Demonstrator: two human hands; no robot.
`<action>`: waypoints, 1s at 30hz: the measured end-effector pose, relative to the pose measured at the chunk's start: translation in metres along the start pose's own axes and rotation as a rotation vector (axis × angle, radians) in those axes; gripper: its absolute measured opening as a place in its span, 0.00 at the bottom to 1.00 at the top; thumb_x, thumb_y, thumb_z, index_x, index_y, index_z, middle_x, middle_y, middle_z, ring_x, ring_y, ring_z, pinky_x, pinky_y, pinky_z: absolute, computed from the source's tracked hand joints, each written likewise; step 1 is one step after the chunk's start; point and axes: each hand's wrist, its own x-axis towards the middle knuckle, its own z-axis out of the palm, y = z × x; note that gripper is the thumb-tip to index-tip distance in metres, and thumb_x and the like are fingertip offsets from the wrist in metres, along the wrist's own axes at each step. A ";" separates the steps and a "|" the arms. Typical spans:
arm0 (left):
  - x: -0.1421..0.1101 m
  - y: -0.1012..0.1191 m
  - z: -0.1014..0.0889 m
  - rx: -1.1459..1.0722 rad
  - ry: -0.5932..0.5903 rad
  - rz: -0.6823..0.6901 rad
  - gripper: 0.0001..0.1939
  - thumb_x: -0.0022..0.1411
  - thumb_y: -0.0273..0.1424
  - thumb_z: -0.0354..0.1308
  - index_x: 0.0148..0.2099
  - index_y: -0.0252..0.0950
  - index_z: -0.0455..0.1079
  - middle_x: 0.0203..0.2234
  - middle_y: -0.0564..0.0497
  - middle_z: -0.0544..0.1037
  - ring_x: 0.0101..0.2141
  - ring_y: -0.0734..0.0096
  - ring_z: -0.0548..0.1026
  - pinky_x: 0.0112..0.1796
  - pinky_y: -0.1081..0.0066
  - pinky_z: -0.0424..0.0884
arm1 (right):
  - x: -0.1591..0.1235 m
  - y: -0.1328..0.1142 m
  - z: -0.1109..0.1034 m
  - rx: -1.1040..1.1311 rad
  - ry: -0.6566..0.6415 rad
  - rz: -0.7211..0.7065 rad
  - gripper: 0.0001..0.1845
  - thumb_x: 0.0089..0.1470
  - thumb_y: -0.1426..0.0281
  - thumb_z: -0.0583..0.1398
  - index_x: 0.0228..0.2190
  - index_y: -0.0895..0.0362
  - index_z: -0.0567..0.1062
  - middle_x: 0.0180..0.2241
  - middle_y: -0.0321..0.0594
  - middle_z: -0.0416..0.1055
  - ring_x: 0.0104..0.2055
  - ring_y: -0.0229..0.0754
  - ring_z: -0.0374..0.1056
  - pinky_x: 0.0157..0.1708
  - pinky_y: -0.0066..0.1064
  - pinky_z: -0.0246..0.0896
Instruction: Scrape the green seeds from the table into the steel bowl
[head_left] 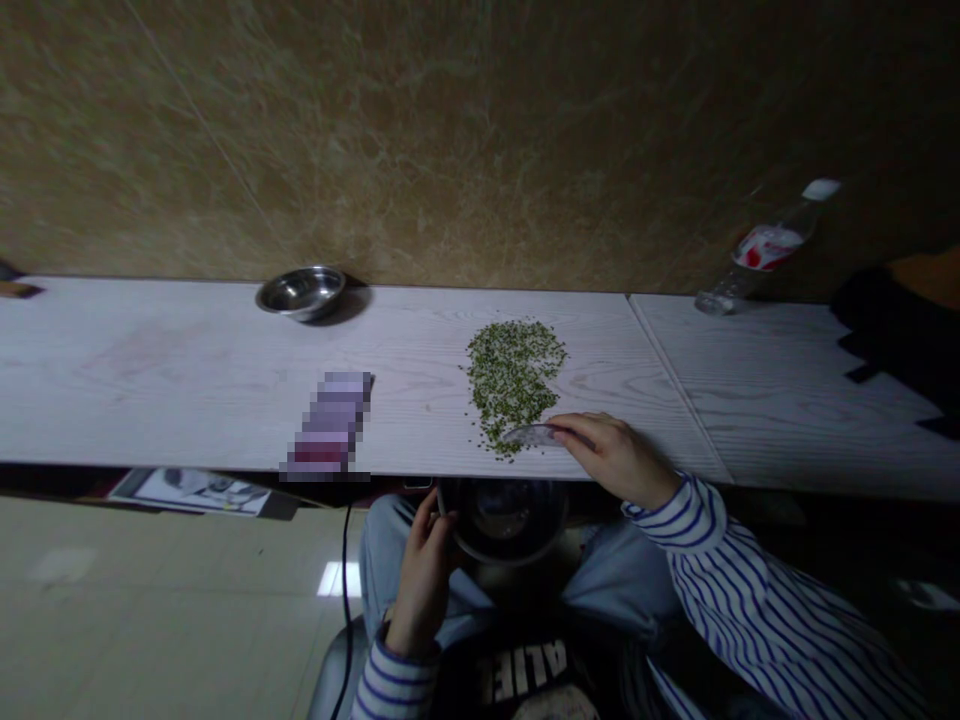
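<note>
A loose spread of small green flakes (510, 375), like chopped dried herbs, lies on the pale wooden tabletop (420, 420). My right hand (611, 455) pinches a thin, pale, see-through piece with a curved edge (529, 434), whose exact kind I cannot make out. Its edge touches the near side of the flakes. Below the table's front edge, over my lap, my left hand (424, 575) grips the left rim of a metal bowl (525, 550). The table hides the bowl's far part, and its dark inside is hard to read.
Near the wall stands a small steel bowl (301, 293). A pixelated flat object (330, 425) lies left of the flakes. At the right are a clear plastic bottle (769, 247) and a dark item (885, 330). A black cable (345, 600) hangs at my left.
</note>
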 end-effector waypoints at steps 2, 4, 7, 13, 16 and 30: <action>0.000 0.000 -0.001 -0.008 0.000 -0.002 0.33 0.53 0.35 0.62 0.62 0.38 0.66 0.39 0.46 0.77 0.37 0.64 0.75 0.31 0.70 0.73 | -0.003 0.002 -0.002 -0.011 0.024 0.033 0.13 0.62 0.71 0.56 0.44 0.54 0.79 0.41 0.41 0.81 0.42 0.44 0.78 0.44 0.35 0.72; 0.001 -0.001 -0.001 -0.020 0.002 -0.006 0.34 0.52 0.35 0.63 0.62 0.38 0.66 0.40 0.46 0.76 0.38 0.64 0.75 0.32 0.69 0.73 | -0.006 0.004 -0.005 -0.010 0.043 0.066 0.13 0.62 0.70 0.56 0.43 0.54 0.79 0.41 0.42 0.81 0.41 0.44 0.78 0.44 0.35 0.73; 0.000 -0.002 0.001 -0.036 0.002 -0.002 0.34 0.52 0.35 0.63 0.61 0.37 0.65 0.40 0.46 0.75 0.37 0.65 0.74 0.33 0.69 0.73 | -0.013 0.008 -0.009 0.011 0.068 0.109 0.13 0.62 0.69 0.56 0.42 0.55 0.79 0.40 0.43 0.82 0.40 0.45 0.78 0.42 0.36 0.73; -0.004 0.000 0.003 -0.017 0.012 0.005 0.34 0.50 0.36 0.63 0.60 0.37 0.67 0.39 0.46 0.77 0.36 0.64 0.75 0.31 0.70 0.71 | -0.027 0.013 -0.014 0.049 0.062 0.166 0.12 0.61 0.68 0.56 0.41 0.53 0.80 0.39 0.42 0.82 0.40 0.45 0.78 0.43 0.36 0.74; -0.003 0.000 0.003 -0.001 0.009 -0.004 0.34 0.50 0.36 0.64 0.61 0.37 0.67 0.38 0.46 0.77 0.36 0.65 0.75 0.30 0.71 0.70 | -0.032 0.016 -0.015 0.051 0.074 0.187 0.12 0.61 0.67 0.57 0.41 0.53 0.80 0.40 0.42 0.82 0.41 0.46 0.78 0.43 0.36 0.74; -0.003 -0.003 0.003 -0.007 0.006 -0.003 0.34 0.51 0.35 0.63 0.61 0.37 0.67 0.37 0.48 0.77 0.35 0.66 0.75 0.31 0.70 0.71 | -0.032 0.006 -0.009 0.017 0.058 0.162 0.12 0.62 0.68 0.56 0.42 0.52 0.79 0.40 0.41 0.82 0.41 0.45 0.78 0.44 0.35 0.74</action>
